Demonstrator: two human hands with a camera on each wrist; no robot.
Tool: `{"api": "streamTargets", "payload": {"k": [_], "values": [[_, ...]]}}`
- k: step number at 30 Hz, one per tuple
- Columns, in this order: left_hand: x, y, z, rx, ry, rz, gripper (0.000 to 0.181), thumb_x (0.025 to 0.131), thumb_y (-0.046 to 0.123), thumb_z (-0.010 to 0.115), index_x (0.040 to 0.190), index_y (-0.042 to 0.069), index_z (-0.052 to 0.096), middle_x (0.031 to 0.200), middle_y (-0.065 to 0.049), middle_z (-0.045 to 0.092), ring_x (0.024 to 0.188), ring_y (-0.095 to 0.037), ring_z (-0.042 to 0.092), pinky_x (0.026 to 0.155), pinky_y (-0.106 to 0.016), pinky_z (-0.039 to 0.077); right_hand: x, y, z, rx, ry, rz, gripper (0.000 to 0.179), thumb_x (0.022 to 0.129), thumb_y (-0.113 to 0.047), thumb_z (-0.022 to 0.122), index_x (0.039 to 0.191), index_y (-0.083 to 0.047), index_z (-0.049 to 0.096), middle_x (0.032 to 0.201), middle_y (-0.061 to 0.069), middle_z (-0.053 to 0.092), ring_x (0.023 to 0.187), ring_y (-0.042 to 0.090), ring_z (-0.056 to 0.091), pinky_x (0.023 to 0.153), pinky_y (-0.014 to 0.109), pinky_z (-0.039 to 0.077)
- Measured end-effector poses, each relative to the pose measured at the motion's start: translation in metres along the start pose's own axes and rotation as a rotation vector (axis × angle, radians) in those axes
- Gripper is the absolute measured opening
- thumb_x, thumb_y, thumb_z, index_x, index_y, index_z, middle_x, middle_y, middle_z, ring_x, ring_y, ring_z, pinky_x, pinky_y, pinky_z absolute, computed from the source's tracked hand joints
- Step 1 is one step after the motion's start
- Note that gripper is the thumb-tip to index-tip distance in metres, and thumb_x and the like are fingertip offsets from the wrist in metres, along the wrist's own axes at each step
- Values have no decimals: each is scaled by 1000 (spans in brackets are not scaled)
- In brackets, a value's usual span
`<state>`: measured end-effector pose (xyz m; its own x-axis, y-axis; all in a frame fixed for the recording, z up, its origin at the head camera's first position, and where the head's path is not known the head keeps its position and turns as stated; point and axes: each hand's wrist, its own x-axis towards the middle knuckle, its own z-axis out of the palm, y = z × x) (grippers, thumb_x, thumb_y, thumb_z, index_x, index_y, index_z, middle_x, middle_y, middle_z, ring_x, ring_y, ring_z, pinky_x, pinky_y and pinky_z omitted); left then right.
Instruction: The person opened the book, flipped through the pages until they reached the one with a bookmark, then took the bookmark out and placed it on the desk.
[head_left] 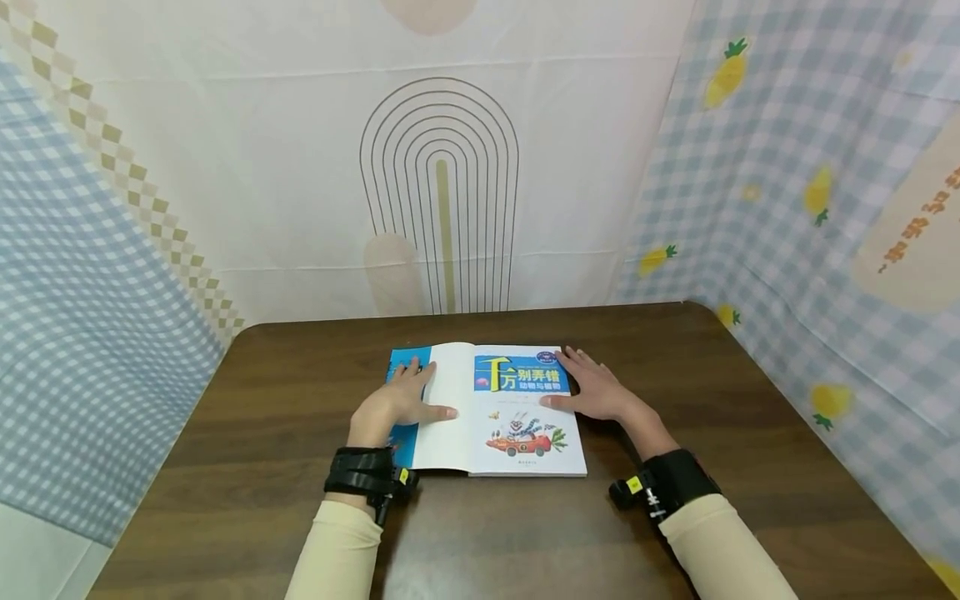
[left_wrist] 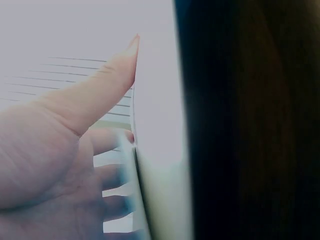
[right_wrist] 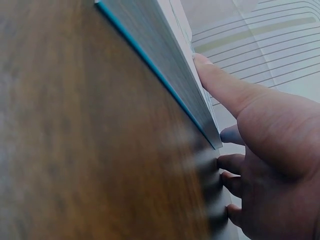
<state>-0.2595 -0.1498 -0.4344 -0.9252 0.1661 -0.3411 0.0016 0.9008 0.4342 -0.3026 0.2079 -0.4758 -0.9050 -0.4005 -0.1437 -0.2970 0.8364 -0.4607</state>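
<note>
A book (head_left: 529, 408) lies on the table, turned to a title page with a blue banner, yellow lettering and a rabbit in a carrot car. Its left side is a blank white page (head_left: 444, 446) with a blue strip (head_left: 406, 444) showing beyond it. My left hand (head_left: 397, 398) rests on that left side, fingers spread and thumb reaching across the white page. At the right edge is my right hand (head_left: 600, 393), its thumb on the title page and its fingers stretched out by the upper right corner. The right wrist view shows the thick page block (right_wrist: 165, 65) side-on.
The brown wooden table (head_left: 247, 433) has rounded far corners. Behind it hangs a white cloth (head_left: 300, 183) with an arch print. Blue checked cloth (head_left: 97, 350) hangs at the left, and more with pineapple prints at the right. Each wrist wears a black strap with a camera.
</note>
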Motion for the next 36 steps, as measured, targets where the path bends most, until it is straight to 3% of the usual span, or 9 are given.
{"api": "streamTargets", "payload": {"k": [36], "values": [[3, -2, 1, 20, 8, -2, 104, 93, 60, 75, 169, 12, 24, 175, -22, 10, 161, -47, 5, 121, -73, 22, 0, -1, 1, 23, -15, 4, 107, 95, -68, 66, 169, -6, 19, 175, 22, 9, 161, 44, 3, 124, 71, 5]]}}
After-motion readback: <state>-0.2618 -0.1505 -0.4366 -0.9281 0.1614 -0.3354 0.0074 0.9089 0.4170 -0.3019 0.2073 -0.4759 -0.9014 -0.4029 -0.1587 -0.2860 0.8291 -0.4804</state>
